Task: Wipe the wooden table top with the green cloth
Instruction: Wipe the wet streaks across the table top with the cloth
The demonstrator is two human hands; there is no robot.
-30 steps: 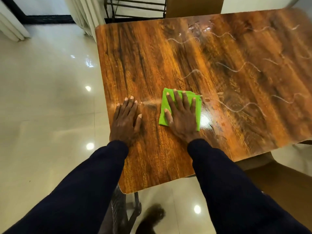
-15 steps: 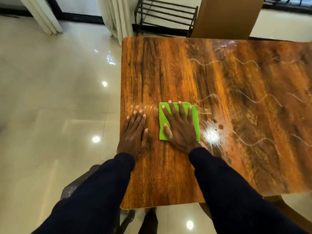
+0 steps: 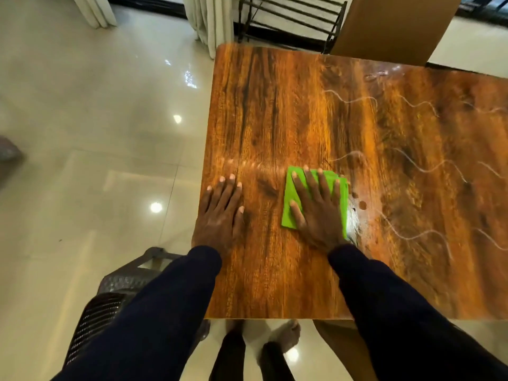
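The glossy wooden table top (image 3: 288, 111) fills the right half of the view. A folded green cloth (image 3: 288, 213) lies flat on it near the front left part. My right hand (image 3: 316, 210) presses flat on the cloth with fingers spread and straight. My left hand (image 3: 220, 213) rests flat on the bare wood by the table's left edge, a short way left of the cloth. Thin white wavy streaks (image 3: 428, 166) and a few droplets cross the wood to the right of the cloth.
A dark woven plastic chair (image 3: 110, 295) stands at the table's front left corner. A metal rack (image 3: 288, 17) and a brown cardboard box (image 3: 393, 26) stand behind the table's far edge. Curtains (image 3: 211, 20) hang at the back. Shiny tiled floor (image 3: 82, 160) lies left.
My right hand and the cloth have slid a little to the right, away from my left hand. The camera has shifted, showing more of the table's near edge and my feet.
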